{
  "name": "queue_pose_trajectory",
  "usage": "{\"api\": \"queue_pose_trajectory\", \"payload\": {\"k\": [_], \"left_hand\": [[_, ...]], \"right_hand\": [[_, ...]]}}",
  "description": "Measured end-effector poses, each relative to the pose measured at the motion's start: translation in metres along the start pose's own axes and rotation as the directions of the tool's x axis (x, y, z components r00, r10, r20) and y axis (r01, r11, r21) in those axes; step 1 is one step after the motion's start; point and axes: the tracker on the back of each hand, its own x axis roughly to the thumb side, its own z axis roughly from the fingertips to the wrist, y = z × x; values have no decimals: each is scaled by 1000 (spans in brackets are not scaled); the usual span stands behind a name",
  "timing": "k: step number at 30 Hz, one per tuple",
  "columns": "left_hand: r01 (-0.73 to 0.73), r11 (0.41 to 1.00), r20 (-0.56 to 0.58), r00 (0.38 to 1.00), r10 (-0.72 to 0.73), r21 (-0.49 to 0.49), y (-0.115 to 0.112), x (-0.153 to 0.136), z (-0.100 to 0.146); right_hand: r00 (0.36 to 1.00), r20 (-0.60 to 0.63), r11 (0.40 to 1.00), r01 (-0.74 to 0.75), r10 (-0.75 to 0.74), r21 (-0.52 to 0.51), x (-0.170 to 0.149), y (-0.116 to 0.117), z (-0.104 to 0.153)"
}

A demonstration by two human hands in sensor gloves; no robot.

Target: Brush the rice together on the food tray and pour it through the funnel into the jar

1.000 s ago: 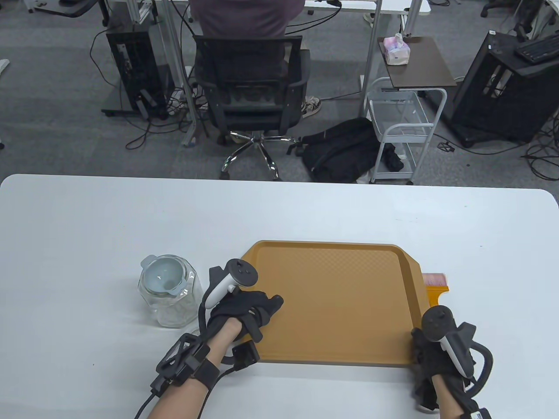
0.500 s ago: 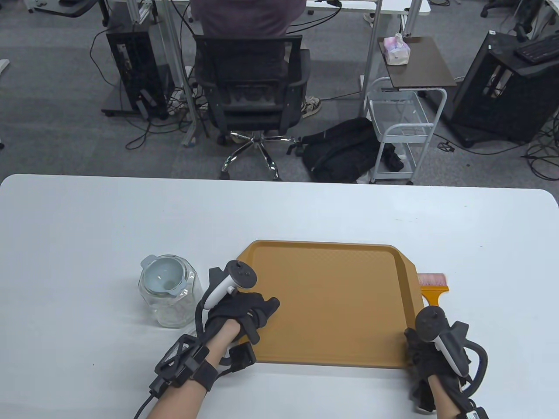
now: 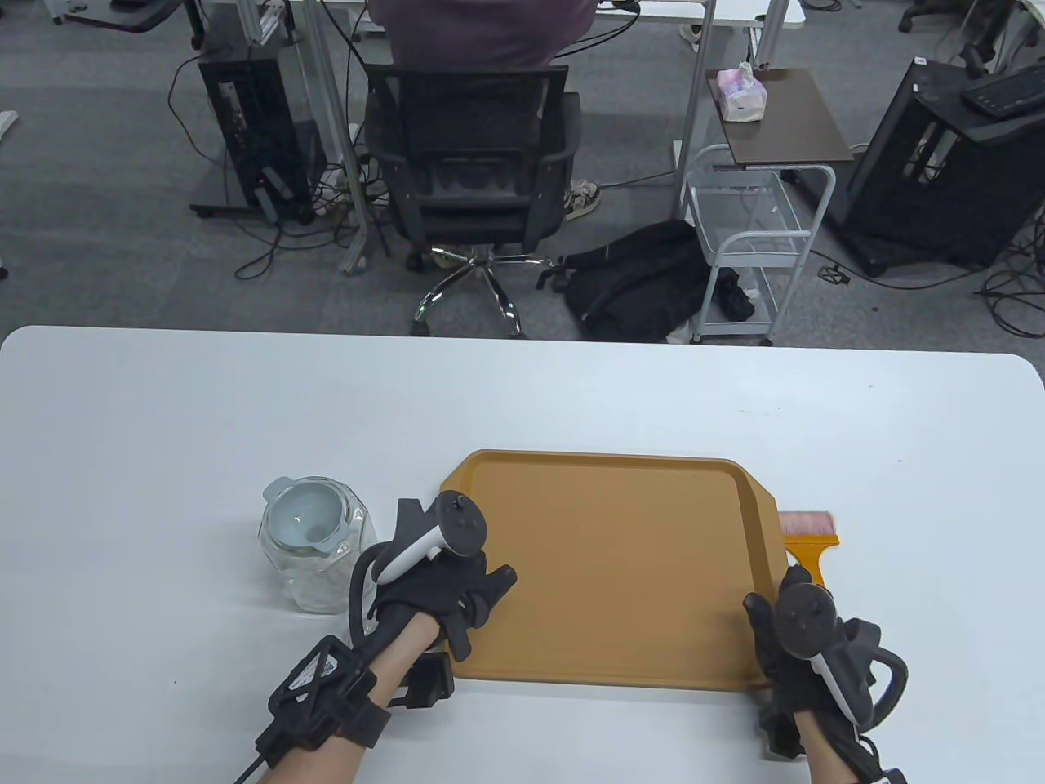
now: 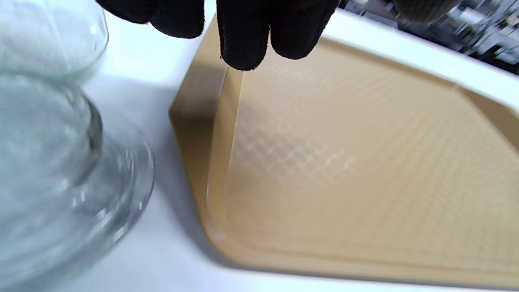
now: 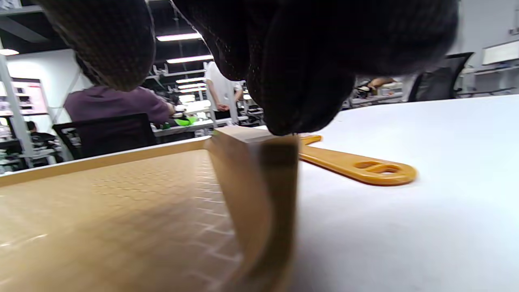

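Jar (image 3: 320, 549): stands on the table (image 3: 163, 425) at the left, just beside the tray's left edge, apparently kept close so a pour needs only a short tip; it looks to hold rice already, though the glass blurs this

Funnel (image 3: 304, 516): pale, seated in the jar mouth, so the opening stays wide for anything slid off the tray

Left hand (image 3: 445, 588): its grip is closed on the tray's left rim near the front corner, fingers (image 4: 243, 36) curled over the edge and down onto the inner wall; holding here gives control of the side next to the jar

Food tray (image 3: 620, 563): tan, lying flat or nearly flat on the table between the two hands; no rice shows on its textured floor in any view, so I judge the pour is probably done and the tray is being set down or steadied

Right hand (image 3: 788, 645): its grip pinches the tray's right rim at the front corner, thumb inside and fingers outside as the right wrist view shows; a hold at each end keeps the wide tray level

Brush (image 3: 808, 539): orange handle and pinkish bristles, lying on the table just right of the tray, touched by neither hand, put aside because both hands are needed on the tray
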Motion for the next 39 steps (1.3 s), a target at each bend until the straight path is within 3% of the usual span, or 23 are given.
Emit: {"api": "queue_pose_trajectory", "payload": {"k": [6, 11, 17, 22, 31, 39], "left_hand": [[6, 936, 38, 999, -20, 352, 48, -19, 48], [-7, 873, -45, 998, 33, 487, 72, -62, 66], [169, 898, -220, 972, -84, 405, 58, -99, 60], [170, 927, -224, 970, -97, 335, 42, -112, 52], [147, 884, -196, 979, -64, 444, 40, -114, 56], [128, 887, -182, 982, -51, 444, 43, -115, 57]], "right_hand": [[997, 82, 1000, 11, -12, 11, 18, 2, 10], [991, 129, 1000, 30, -31, 5, 27, 0, 16], [990, 136, 999, 37, -39, 15, 28, 0, 17], [990, 131, 999, 43, -46, 30, 28, 2, 17], [991, 125, 998, 44, -49, 45, 27, 1, 17], [991, 123, 997, 45, -52, 64, 27, 2, 16]]}}
